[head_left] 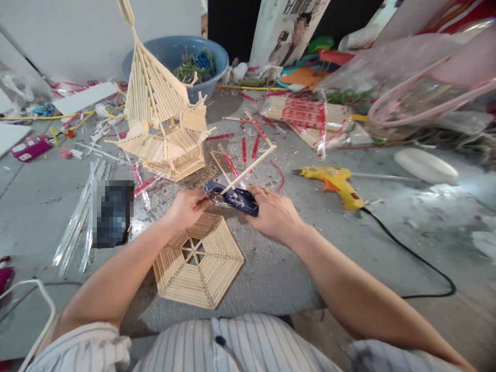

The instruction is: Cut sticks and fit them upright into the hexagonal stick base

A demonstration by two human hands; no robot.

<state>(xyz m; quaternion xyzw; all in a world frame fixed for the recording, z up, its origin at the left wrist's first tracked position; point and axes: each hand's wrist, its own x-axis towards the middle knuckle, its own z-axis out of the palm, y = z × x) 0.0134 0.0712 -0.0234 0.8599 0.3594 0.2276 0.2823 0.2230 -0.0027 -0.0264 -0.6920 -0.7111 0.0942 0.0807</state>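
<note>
My right hand (274,213) is closed around dark blue cutting pliers (233,197), whose jaws sit on a thin wooden stick (251,167) that slants up to the right. My left hand (188,205) pinches the near end of that same stick beside the plier jaws. Directly under my hands a flat hexagonal panel of sticks (199,262) lies on the grey floor. Beyond it stands a pagoda-like tower of sticks (161,116) with a pointed roof.
A yellow glue gun (334,184) with a black cord (411,254) lies to the right. Packs of chopsticks (306,112), a blue basin (182,56), plastic wrappers (79,219) and a blurred dark object (112,213) lie around. Red scraps and bags clutter the far side.
</note>
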